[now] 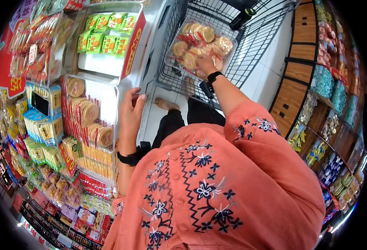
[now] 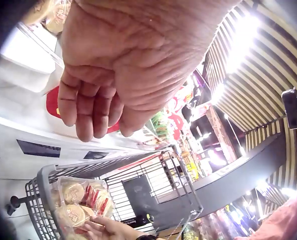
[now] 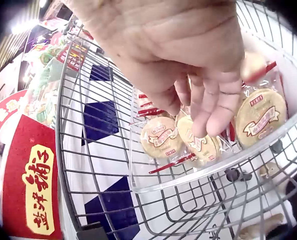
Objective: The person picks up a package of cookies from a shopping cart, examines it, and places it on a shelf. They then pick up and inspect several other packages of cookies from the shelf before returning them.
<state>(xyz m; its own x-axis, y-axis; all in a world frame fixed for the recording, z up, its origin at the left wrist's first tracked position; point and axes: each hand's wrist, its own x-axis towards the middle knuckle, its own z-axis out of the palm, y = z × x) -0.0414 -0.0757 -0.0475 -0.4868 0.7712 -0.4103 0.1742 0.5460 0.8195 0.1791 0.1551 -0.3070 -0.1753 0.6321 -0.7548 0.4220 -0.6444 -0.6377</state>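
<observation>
A clear plastic tray [image 1: 169,58] [image 3: 218,170] of round, individually wrapped crackers [image 1: 190,58] [image 3: 161,137] lies inside the shopping cart. My right hand [image 1: 206,66] [image 3: 183,65] reaches over it, palm down, with loosely bent fingers touching a wrapped cracker stack [image 3: 201,147]; no pinch shows on it. My left hand [image 1: 131,106] [image 2: 128,65] hangs beside the edge of the display shelf, fingers relaxed and holding nothing. In the left wrist view, the tray [image 2: 61,192] and my right hand [image 2: 113,230] appear below the left palm.
The grey wire cart [image 1: 250,50] surrounds the tray, with a black object [image 1: 242,18] at its far side. Display bins at left hold green packets [image 1: 108,33] and more round crackers [image 1: 87,110]. Wooden drawers [image 1: 302,48] and snack shelves stand at right.
</observation>
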